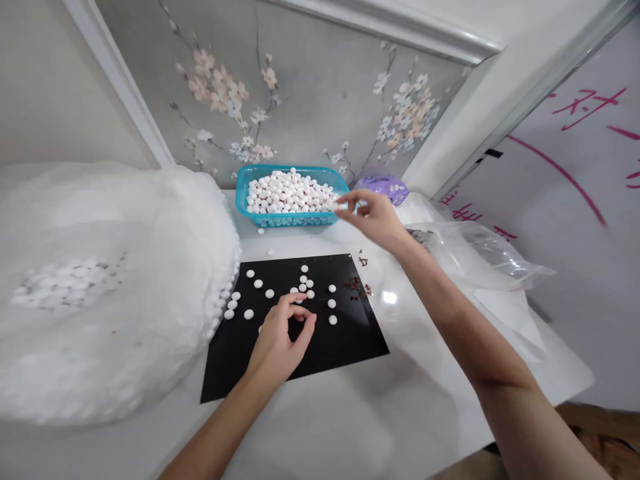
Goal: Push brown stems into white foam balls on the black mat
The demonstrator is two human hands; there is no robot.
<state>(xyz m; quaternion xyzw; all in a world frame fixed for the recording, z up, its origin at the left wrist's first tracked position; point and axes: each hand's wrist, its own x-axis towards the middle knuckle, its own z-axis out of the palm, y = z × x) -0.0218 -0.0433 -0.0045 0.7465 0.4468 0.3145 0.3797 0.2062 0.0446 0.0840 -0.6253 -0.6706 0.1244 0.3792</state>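
My left hand (280,337) hovers over a black mat (345,340), its thumb and index finger curled with a gap between them and nothing visible inside. Small white balls (310,294) lie loose on the mat around its fingertips, and a short column of white balls (332,304) stands to the right. At the right rim of a blue plastic basket (280,221), full of white balls (290,193), my right hand (367,213) pinches what looks like one white ball (337,206), partly hidden by the fingers.
A large clear bag of white balls (110,300) bulges at the left, against the mat. Reddish-brown bits (355,288) are scattered by the mat's right edge. A purple bag (385,189) and a clear plastic bag (475,250) lie behind my right arm. A whiteboard (565,200) stands at right.
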